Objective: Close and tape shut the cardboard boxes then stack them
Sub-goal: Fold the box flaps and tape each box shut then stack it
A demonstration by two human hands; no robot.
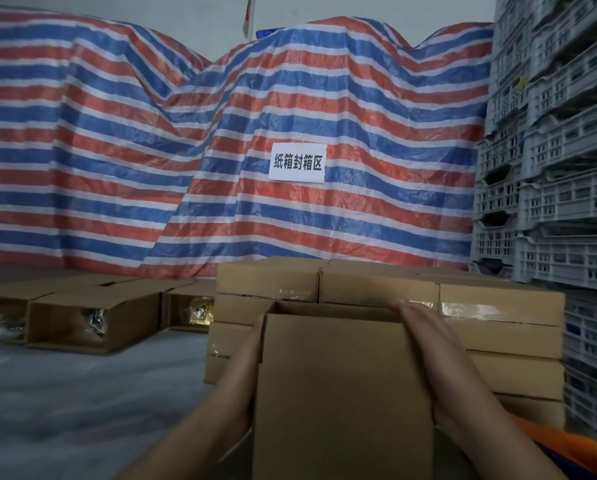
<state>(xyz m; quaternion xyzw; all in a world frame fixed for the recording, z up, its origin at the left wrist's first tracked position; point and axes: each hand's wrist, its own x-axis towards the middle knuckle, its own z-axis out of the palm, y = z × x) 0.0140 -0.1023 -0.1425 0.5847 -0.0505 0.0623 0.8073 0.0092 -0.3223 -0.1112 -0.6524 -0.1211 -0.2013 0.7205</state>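
The box sits between the two hands, plain brown cardboard, its near flap raised toward the camera and the top open at the far edge. Just beyond the fingertips stands the stack, brown boxes in tiers, clear tape glinting across their seams. Well off past the left hand, open boxes lie on their sides, mouths facing the camera.

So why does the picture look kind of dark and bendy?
In the head view the room is dimly lit, so colours look dull; the wide lens bends the grey crates at the right edge; the held box and both hands, left and right, look slightly soft; tape on the stacked boxes glints.
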